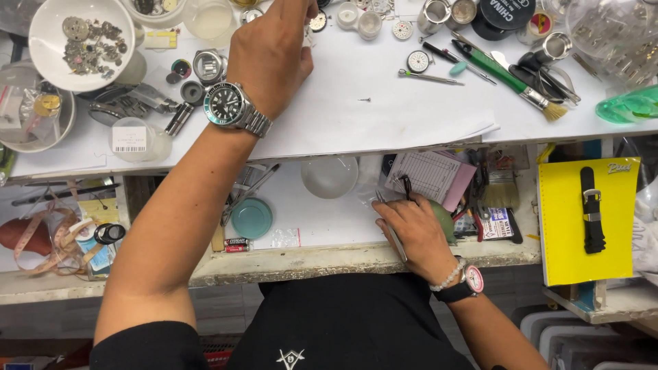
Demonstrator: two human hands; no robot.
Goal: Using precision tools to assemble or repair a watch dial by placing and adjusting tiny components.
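My left hand [271,51] reaches up over the white work surface [384,113], a steel wristwatch with a dark dial [226,104] on its wrist. Its fingertips are bunched at the top edge near a small watch dial [317,20]; the back of the hand hides whether they hold anything. My right hand [419,233] is low in the open drawer [322,223], closed around thin metal tweezers [396,241]. It rests against a round green object [447,218]. A bead bracelet and a pink-faced watch [473,279] sit on that wrist.
A white bowl of watch parts [48,27] stands at top left. A green-handled brush [504,74], a loose dial [417,62] and a tiny screw [365,100] lie on the bench. The drawer holds a teal lid [251,218], a clear dome [330,176] and a pink pad [432,175]. A yellow card with a black strap [591,212] lies at right.
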